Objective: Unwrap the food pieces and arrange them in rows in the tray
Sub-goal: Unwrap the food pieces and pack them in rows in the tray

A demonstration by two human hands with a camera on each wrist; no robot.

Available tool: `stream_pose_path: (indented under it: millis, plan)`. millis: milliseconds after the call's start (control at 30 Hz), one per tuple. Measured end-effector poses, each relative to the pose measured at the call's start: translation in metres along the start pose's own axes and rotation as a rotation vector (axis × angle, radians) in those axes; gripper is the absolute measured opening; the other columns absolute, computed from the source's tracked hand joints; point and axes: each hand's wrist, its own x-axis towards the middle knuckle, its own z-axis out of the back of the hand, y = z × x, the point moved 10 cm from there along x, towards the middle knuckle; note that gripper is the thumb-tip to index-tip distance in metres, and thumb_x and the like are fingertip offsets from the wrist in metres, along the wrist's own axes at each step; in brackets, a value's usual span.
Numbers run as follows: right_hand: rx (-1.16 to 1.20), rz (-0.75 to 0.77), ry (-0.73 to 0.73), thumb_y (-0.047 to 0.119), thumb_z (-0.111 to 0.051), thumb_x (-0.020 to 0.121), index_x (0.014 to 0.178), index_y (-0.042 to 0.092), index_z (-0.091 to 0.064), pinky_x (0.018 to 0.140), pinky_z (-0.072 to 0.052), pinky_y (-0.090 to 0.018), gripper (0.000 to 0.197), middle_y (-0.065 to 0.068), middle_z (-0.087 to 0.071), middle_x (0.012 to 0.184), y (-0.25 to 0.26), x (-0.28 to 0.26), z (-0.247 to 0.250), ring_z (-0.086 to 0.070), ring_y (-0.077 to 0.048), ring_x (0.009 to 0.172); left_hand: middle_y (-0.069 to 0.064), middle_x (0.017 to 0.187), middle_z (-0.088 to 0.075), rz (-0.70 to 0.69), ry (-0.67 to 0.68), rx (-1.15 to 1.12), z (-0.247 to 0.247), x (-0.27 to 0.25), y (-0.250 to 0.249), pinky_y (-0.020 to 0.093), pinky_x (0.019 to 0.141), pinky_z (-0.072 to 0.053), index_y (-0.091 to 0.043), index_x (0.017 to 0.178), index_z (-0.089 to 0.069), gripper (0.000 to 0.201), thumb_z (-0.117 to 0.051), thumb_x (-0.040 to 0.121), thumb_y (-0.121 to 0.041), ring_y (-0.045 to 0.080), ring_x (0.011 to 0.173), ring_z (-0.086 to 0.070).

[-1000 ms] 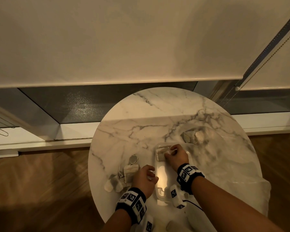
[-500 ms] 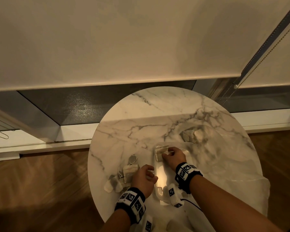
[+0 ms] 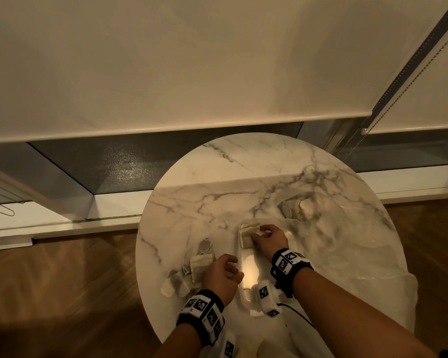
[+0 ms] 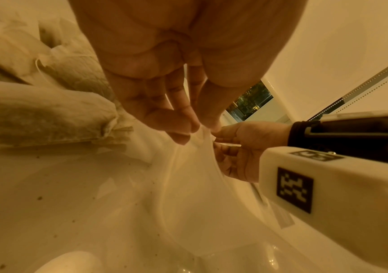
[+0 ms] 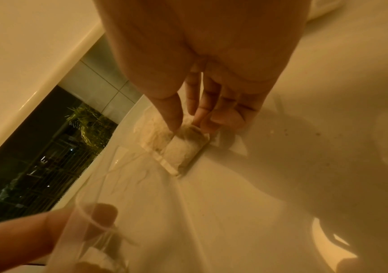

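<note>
A clear plastic tray (image 3: 250,272) lies on the round marble table (image 3: 243,177). At its far end lie pale food pieces (image 3: 246,232). My right hand (image 3: 256,232) reaches into that end, and its thumb and fingers pinch one food piece (image 5: 186,147) that rests on the tray floor (image 5: 188,212). My left hand (image 3: 234,267) grips the tray's left rim (image 4: 202,140), pinching the thin wall between thumb and fingers (image 4: 181,125). Wrapped pieces (image 3: 201,264) lie in a loose heap just left of that hand, close by in the left wrist view (image 4: 43,118).
A crumpled clear plastic bag (image 3: 347,241) covers the table's right side, with more pieces (image 3: 301,206) at its far end. Torn wrappers (image 3: 204,245) lie beside the heap. A window sill and roller blind stand beyond the table, wooden floor around it.
Hardly anything differs. My right hand has shifted slightly on the piece at the tray's far end. The left hand keeps its grip on the rim.
</note>
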Motion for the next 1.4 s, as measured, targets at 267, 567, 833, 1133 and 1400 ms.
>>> stream_pose_path:
  millis: [267,567,833,1133,1400]
  plan:
    - [-0.017,0.015,-0.020,0.026,-0.070,0.088,0.087,0.023,-0.068,0.073,-0.052,-0.029,0.003,-0.001,-0.071,0.079,0.003,0.003,0.003,-0.067,-0.020,0.080,-0.008,0.093,-0.061,0.006,0.006,-0.001,0.001,0.000,-0.001,0.010,0.060,-0.042,-0.025,0.114,-0.059,0.030,-0.071,0.088,-0.017,0.001,0.078,-0.059]
    - [0.058,0.042,-0.054,0.027,-0.071,0.088,0.086,0.025,-0.066,0.076,-0.060,-0.040,0.006,-0.003,-0.071,0.075,0.004,0.002,0.002,-0.069,-0.022,0.070,-0.009,0.092,-0.061,0.016,0.004,-0.013,0.001,0.001,0.000,0.013,0.062,-0.043,-0.025,0.113,-0.060,0.030,-0.073,0.086,-0.017,0.002,0.077,-0.059]
    - [0.055,0.035,-0.017,0.030,-0.076,0.083,0.093,0.024,-0.065,0.060,-0.046,-0.023,0.016,-0.002,-0.068,0.081,0.008,-0.003,-0.001,-0.062,-0.015,0.071,-0.009,0.090,-0.059,0.002,0.010,-0.014,0.001,0.000,-0.002,0.007,0.056,-0.040,-0.023,0.113,-0.060,0.029,-0.071,0.087,-0.015,0.000,0.073,-0.056]
    - [0.044,0.015,-0.077,0.033,-0.074,0.084,0.086,0.022,-0.064,0.074,-0.056,-0.035,0.015,-0.001,-0.069,0.073,0.001,0.000,0.008,-0.066,-0.021,0.073,-0.010,0.091,-0.062,0.004,0.008,-0.004,0.002,-0.001,-0.002,0.011,0.061,-0.042,-0.025,0.114,-0.061,0.031,-0.073,0.086,-0.018,0.000,0.076,-0.059]
    - [0.059,0.018,-0.069,0.033,-0.076,0.082,0.084,0.023,-0.062,0.072,-0.054,-0.033,0.017,0.000,-0.067,0.074,0.008,-0.005,0.005,-0.063,-0.019,0.071,-0.009,0.090,-0.062,-0.002,-0.001,0.003,0.003,-0.001,-0.001,0.012,0.061,-0.042,-0.026,0.114,-0.061,0.031,-0.073,0.086,-0.020,0.001,0.075,-0.059]
